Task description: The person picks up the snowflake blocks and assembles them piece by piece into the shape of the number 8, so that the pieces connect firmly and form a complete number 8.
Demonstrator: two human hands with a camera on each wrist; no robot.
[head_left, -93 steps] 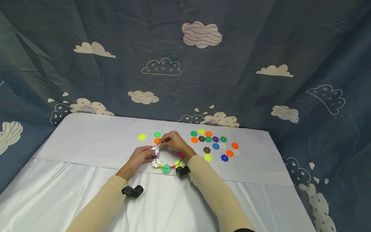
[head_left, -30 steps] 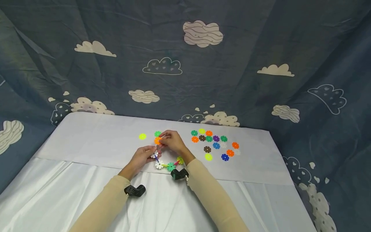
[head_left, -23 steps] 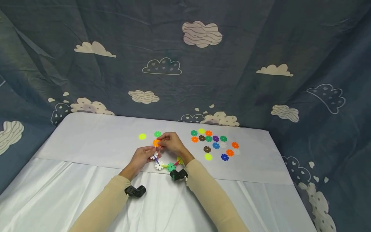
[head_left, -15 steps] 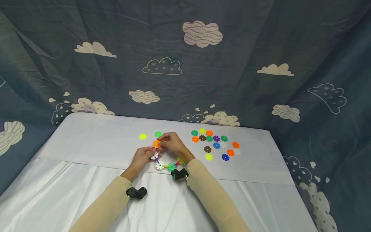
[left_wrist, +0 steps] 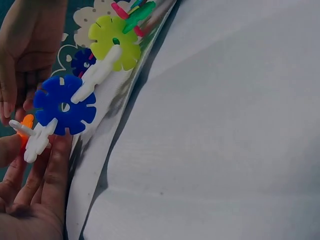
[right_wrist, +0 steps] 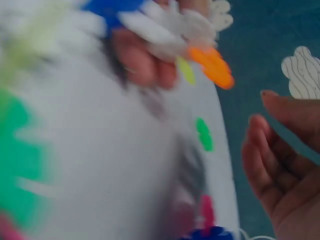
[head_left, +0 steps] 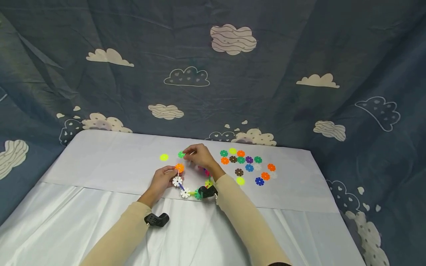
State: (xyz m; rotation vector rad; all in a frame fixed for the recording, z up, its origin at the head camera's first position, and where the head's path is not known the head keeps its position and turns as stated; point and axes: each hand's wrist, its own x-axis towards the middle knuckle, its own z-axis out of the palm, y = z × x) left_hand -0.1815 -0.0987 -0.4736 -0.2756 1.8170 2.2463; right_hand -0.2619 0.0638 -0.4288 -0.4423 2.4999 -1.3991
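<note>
My left hand pinches one end of a chain of slotted plastic snowflake discs between thumb and fingers. At that end stands an orange disc, joined to a white disc. From there the chain curves on through a blue disc, another white disc and yellow, green and pink ones, partly hidden by the right wrist. My right hand hovers beyond the orange disc, thumb and fingers apart with nothing between them in the right wrist view. Its fingertips are close to a loose green disc.
A loose yellow disc lies farther left on the white tablecloth. To the right, several loose discs are spread out, among them a purple disc and a dark blue disc. A dark cloud-print curtain hangs behind the table.
The right hand first took the orange disc from the table and brought it to the white disc at the chain's end. It has since let go and moved up toward the green disc.
</note>
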